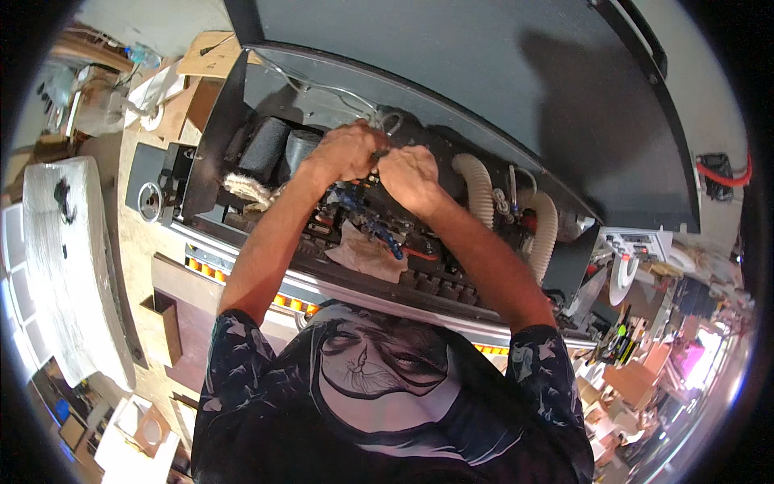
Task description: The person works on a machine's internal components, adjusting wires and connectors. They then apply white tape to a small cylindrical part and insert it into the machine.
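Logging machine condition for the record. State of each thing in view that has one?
Left hand: curled, in the machine; grip hidden.
Right hand: curled, close beside the left; grip hidden.
Dark grey cover: raised, open.
Pale ribbed hoses: bent.
Pale cloth or paper: crumpled.
Large pale slab: wrapped in clear film.

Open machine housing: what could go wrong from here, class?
The left hand and right hand, bare and close together, could collide or scrape if one slipped. The open dark cover beyond them might injure them if it fell. The pale crumpled sheet inside could snag if anything moved.
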A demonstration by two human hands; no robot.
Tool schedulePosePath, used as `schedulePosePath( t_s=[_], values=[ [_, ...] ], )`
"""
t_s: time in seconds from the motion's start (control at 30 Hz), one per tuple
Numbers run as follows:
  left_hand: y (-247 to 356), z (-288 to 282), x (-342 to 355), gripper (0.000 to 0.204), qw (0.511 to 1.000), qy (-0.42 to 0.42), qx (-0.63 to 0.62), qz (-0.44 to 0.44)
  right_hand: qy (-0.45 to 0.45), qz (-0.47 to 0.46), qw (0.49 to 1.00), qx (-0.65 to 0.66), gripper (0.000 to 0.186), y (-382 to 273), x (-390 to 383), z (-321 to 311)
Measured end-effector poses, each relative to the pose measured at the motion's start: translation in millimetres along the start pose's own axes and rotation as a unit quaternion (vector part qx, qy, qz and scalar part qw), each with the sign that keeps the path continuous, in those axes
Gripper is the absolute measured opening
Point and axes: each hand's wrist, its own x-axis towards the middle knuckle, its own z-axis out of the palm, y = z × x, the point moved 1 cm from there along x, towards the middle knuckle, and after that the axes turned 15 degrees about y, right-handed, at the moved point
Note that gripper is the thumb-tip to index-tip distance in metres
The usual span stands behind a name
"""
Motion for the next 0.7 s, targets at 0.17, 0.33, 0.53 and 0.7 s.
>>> schedulePosePath(
  t_s=[0.17, 0.33, 0.53, 0.7],
  values=[
    [-15.9, 18.3, -8.9, 0.049, 0.999, -0.051, -0.007, 0.01, 0.009, -0.014, 0.999, -0.034, 0.021, 0.9, -11.0, -3.4],
    [-13.7, 11.3, 0.3, 0.052, 0.987, -0.157, -0.003, -0.019, 0.08, -0.077, 0.993, -0.033, 0.013, 5.4, -16.8, -2.1],
    [-0.8, 4.6, 1.9, 0.063, 0.991, -0.132, 0.028, 0.011, 0.121, -0.083, 0.989, -0.033, 0.012, 10.3, -19.6, 9.1],
    [-11.7, 25.6, 4.0, 0.063, 0.988, -0.136, 0.066, 0.042, 0.177, -0.107, 0.978, -0.022, 0.011, 13.0, -22.8, 13.9]
  ],
)
